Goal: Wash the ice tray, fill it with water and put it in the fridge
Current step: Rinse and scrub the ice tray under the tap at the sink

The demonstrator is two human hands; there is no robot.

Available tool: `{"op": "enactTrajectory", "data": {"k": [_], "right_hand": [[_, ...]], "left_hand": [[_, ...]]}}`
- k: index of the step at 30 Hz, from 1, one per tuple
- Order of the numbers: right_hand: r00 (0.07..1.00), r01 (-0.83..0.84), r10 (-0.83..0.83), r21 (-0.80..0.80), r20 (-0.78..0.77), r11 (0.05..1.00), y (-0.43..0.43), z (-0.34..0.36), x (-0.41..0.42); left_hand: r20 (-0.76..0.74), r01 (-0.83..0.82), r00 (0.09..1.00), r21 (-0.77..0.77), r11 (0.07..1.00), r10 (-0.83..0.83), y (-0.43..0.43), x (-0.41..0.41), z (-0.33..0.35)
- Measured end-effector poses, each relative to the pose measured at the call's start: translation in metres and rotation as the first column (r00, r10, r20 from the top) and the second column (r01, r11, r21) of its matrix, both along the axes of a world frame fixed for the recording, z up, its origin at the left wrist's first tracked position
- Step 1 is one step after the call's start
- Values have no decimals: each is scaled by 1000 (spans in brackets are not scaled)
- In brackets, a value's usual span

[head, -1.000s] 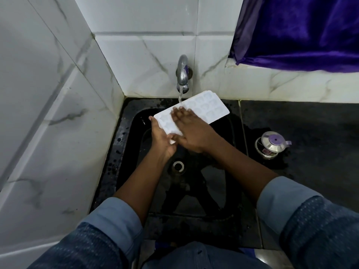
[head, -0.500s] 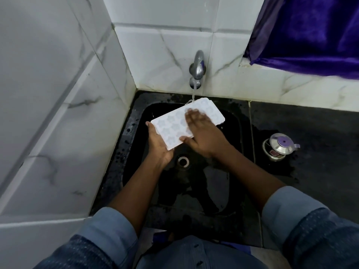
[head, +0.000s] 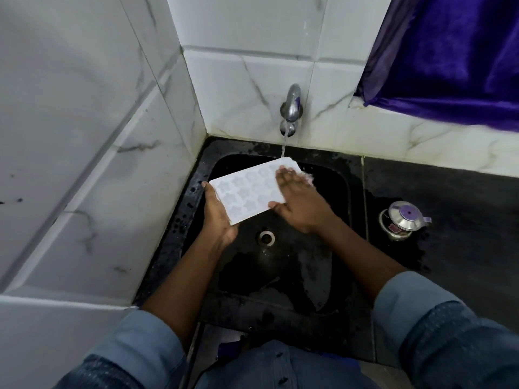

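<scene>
From the head camera, the white ice tray [head: 247,189] is held tilted over the black sink [head: 202,175], its far corner under the stream from the tap [head: 292,108]. The left hand [head: 217,217] grips its near end, fingers hidden underneath. The right hand [head: 297,200] lies flat, fingers straight, covering the far end; splashing blurs the fingertips.

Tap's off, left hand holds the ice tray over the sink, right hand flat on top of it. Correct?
One thing is wrong: the tap is on, and its stream lands on the far corner of the ice tray. The rest stands: the left hand holds the tray over the sink, with the right hand flat on top. The head view shows it.
</scene>
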State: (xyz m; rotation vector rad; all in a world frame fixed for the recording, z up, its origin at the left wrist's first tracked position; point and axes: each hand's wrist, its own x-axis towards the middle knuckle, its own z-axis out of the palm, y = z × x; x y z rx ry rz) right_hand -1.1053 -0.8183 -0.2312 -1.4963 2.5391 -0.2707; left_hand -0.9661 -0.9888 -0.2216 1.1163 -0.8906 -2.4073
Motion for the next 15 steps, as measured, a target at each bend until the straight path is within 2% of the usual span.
{"op": "enactTrajectory", "data": {"k": [3, 7, 11, 15], "right_hand": [[998, 57, -57, 19, 0, 998, 17, -3, -15], [956, 185, -156, -98, 247, 978, 17, -1, -6], [787, 471, -298, -215, 541, 855, 14, 11, -7], [503, 714, -198, -275, 841, 644, 15, 27, -18]], "left_hand": [[27, 12, 1000, -55, 998, -11, -1, 7, 6], [36, 28, 999, -81, 996, -26, 4, 10, 16], [61, 56, 997, -122, 991, -49, 5, 17, 24], [106, 106, 990, -158, 982, -90, 6, 21, 29]]}}
